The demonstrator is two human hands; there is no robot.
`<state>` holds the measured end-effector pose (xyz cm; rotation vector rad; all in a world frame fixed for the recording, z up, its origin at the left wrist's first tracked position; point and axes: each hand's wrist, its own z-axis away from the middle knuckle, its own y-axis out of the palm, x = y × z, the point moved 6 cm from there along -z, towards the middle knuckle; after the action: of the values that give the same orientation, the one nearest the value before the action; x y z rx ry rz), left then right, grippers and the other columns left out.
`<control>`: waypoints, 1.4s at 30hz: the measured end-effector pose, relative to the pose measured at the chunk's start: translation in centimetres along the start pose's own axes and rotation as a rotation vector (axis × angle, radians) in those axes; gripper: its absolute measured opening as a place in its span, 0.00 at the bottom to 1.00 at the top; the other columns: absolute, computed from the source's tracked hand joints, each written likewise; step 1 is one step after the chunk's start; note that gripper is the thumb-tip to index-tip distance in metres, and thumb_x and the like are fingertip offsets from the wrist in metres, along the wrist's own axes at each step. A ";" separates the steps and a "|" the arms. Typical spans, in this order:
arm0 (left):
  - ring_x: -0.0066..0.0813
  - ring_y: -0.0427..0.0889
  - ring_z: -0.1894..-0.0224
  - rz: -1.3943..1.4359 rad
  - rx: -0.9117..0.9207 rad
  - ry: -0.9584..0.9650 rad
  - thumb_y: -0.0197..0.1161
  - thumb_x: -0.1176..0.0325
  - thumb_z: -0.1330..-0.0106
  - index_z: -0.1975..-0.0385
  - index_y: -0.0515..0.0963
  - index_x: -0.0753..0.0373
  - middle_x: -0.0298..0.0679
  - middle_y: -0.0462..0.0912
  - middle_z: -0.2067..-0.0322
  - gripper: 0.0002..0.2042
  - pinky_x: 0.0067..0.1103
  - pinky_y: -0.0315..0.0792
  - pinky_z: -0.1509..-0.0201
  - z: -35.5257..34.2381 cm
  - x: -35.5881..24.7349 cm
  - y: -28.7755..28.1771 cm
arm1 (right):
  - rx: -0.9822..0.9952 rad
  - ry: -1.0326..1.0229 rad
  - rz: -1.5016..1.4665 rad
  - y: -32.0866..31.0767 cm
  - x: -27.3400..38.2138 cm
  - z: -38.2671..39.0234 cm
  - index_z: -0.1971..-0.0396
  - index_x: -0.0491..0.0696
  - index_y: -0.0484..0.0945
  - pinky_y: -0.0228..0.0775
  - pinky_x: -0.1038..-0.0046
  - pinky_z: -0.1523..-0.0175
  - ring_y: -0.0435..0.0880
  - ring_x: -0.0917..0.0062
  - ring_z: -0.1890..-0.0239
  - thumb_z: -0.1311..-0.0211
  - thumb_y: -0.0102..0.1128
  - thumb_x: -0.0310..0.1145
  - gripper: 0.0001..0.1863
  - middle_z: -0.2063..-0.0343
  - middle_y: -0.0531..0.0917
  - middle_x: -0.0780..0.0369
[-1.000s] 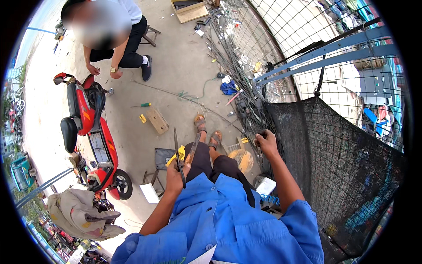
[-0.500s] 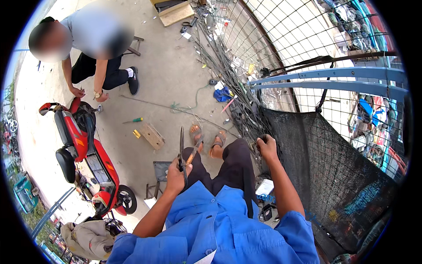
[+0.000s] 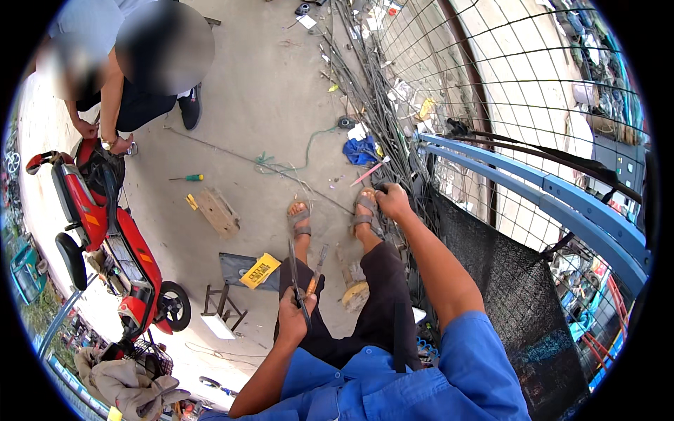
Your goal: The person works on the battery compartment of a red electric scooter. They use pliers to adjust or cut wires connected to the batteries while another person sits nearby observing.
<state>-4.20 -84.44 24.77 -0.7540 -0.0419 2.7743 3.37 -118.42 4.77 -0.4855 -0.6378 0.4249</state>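
My left hand (image 3: pixel 293 317) is closed round a knife with a wooden handle (image 3: pixel 312 285) and a long dark metal tool (image 3: pixel 295 274) whose exact kind I cannot make out. Both point up and away from me, above my left leg. Out ahead, my right hand (image 3: pixel 394 202) is closed beside my right sandal (image 3: pixel 364 208), at the edge of a long heap of dark cables (image 3: pixel 382 105). Its fingertips meet at a small dark piece, too unclear to name; whether that belongs to the heap, I cannot tell.
A person (image 3: pixel 140 98) bends by a red scooter (image 3: pixel 137 245) at left. On the ground lie a screwdriver (image 3: pixel 193 177), a wooden block (image 3: pixel 217 212), a yellow packet (image 3: pixel 260 270) and a small stool (image 3: pixel 223 312). Wire fencing, a blue rail (image 3: pixel 533 182) and black netting (image 3: pixel 491 245) stand at right.
My view has shifted, and my legs now stand straighter. My right hand has reached forward, closer to my right foot. The knife and dark tool remain in my left hand, held lower.
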 end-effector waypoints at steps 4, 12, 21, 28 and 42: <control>0.11 0.61 0.76 0.057 -0.030 -0.031 0.64 0.69 0.35 0.72 0.66 0.60 0.25 0.64 0.79 0.12 0.15 0.57 0.74 -5.1 4.5 3.7 | 0.036 -0.093 0.158 6.5 -4.0 -8.5 0.59 0.46 0.83 0.72 0.60 0.48 0.81 0.55 0.54 0.48 0.60 0.39 0.18 0.60 0.82 0.49; 0.13 0.63 0.74 0.122 -0.051 -0.107 0.64 0.71 0.36 0.70 0.67 0.61 0.27 0.65 0.77 0.10 0.16 0.61 0.71 -12.0 9.9 8.7 | 0.156 -0.146 0.262 17.8 -7.4 -20.2 0.52 0.54 0.82 0.68 0.61 0.39 0.74 0.51 0.44 0.50 0.58 0.32 0.21 0.34 0.58 0.46; 0.14 0.62 0.74 0.013 -0.071 -0.130 0.64 0.72 0.36 0.72 0.66 0.61 0.27 0.65 0.78 0.11 0.16 0.61 0.71 -13.6 10.0 8.8 | -0.072 -0.057 0.164 18.8 -10.1 -23.5 0.48 0.33 0.66 0.70 0.58 0.45 0.73 0.46 0.46 0.53 0.64 0.33 0.32 0.44 0.68 0.38; 0.13 0.63 0.74 -0.044 -0.027 0.027 0.63 0.72 0.36 0.71 0.66 0.61 0.27 0.65 0.78 0.10 0.15 0.60 0.71 -10.2 4.2 9.4 | -0.147 0.256 -0.782 6.6 -12.0 -13.6 0.56 0.34 0.76 0.70 0.78 0.79 0.76 0.81 0.82 0.44 0.62 0.31 0.19 0.75 0.80 0.62; 0.12 0.64 0.76 -0.071 0.208 0.332 0.63 0.68 0.34 0.66 0.70 0.65 0.26 0.68 0.79 0.10 0.16 0.59 0.74 3.1 -11.6 14.7 | -0.144 0.296 -1.327 -12.9 -3.8 13.3 0.65 0.44 0.76 0.76 0.79 0.73 0.75 0.86 0.79 0.36 0.61 0.36 0.10 0.77 0.73 0.69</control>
<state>0.26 -101.52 31.77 -1.1172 0.2732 2.5007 -5.08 -126.86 19.41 -0.1707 -0.5764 -0.9364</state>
